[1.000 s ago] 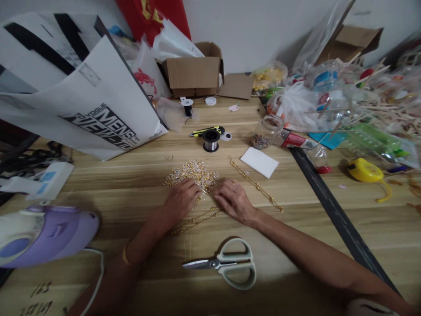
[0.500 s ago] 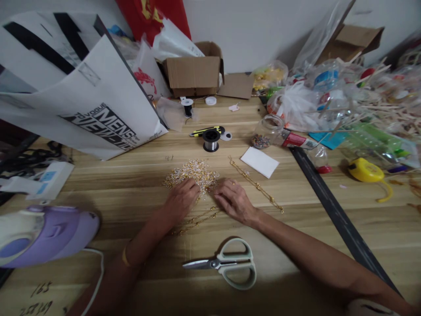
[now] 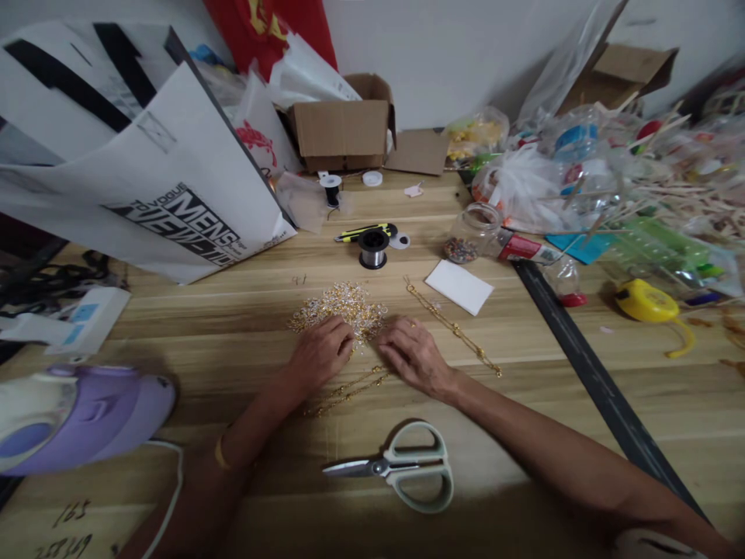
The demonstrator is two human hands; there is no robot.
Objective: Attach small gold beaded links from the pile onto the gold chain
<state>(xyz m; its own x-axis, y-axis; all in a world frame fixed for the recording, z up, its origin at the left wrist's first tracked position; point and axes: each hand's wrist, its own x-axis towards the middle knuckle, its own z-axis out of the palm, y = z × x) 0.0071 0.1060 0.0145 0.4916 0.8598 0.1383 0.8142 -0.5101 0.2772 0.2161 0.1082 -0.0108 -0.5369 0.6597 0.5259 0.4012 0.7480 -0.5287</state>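
Head view: left hand (image 3: 322, 348) at the near edge of the pile (image 3: 343, 303) of small gold and clear pieces, fingers curled and together; right hand (image 3: 416, 353) by the pile's right edge, fingers bent, close together. Fingertips too small and partly hidden, so can't tell if either pinches anything. Near chain (image 3: 348, 396) lies on the table (image 3: 233, 310) just nearer the wearer than the hands, one end close to the right hand. Looks like fine work on small parts; probably best with forearms resting, light tip pinch, pile kept from scattering, chain strands kept untangled. Surface: wood-grain, black strip (image 3: 590, 373) at right. Far chain (image 3: 457, 331) beside the card (image 3: 459, 286); scissors (image 3: 378, 466) nearest the wearer; spool (image 3: 373, 250) beyond pile, jar (image 3: 466, 244) to its right. Room: bag (image 3: 145, 178) left, purple appliance (image 3: 122, 407) below it, box (image 3: 343, 128) against pale wall (image 3: 442, 62), cluttered bottles (image 3: 582, 155) right.
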